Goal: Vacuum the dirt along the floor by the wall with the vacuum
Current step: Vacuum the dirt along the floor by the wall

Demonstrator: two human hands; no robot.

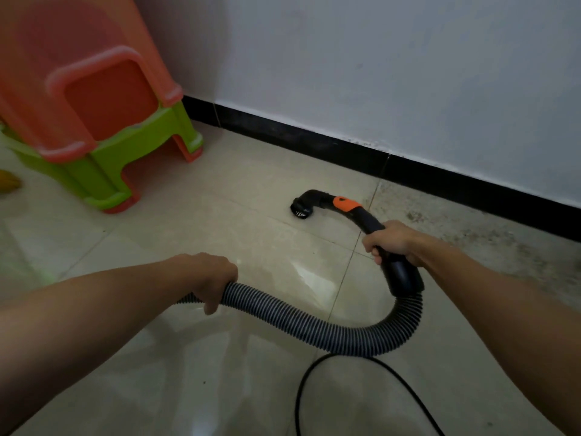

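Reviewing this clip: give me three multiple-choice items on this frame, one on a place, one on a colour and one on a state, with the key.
1. Where does the dirt lie relative to the nozzle?
A) under the stools
B) to its right, along the baseboard
C) beneath the cable

2. What colour is the collar behind the nozzle?
A) blue
B) orange
C) white

3. What is the left hand doing?
A) lying flat on the floor
B) hanging free
C) gripping the ribbed hose

Key:
1 B, grey smudges spread rightward by the baseboard.
2 B, it shows orange against black.
3 C, the hand curls round the hose.
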